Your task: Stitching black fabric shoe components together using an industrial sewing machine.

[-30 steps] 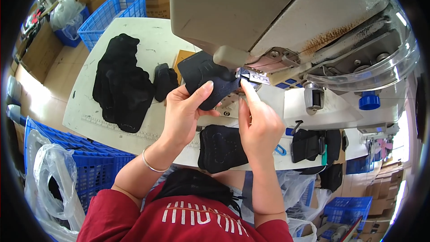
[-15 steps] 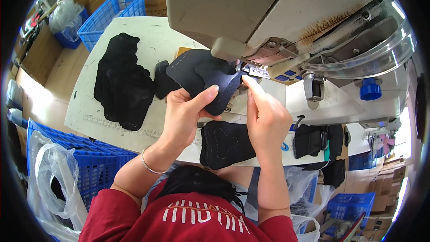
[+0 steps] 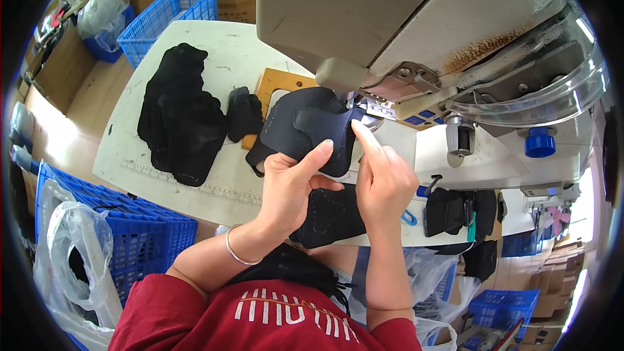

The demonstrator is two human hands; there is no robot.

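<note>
Head view: dark fabric piece (image 3: 305, 131) on the sewing machine (image 3: 416, 39) bed, just ahead of both hands, long axis running left to right. Left hand (image 3: 289, 185) gripping its near edge; right hand (image 3: 383, 179) (nearer the needle) pressing with an extended forefinger, not clenched.

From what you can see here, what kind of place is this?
Probably a sewing workshop or small factory: an industrial sewing machine stands over the white table, cut black fabric pieces are stacked beside it, and blue plastic crates stand around.
</note>
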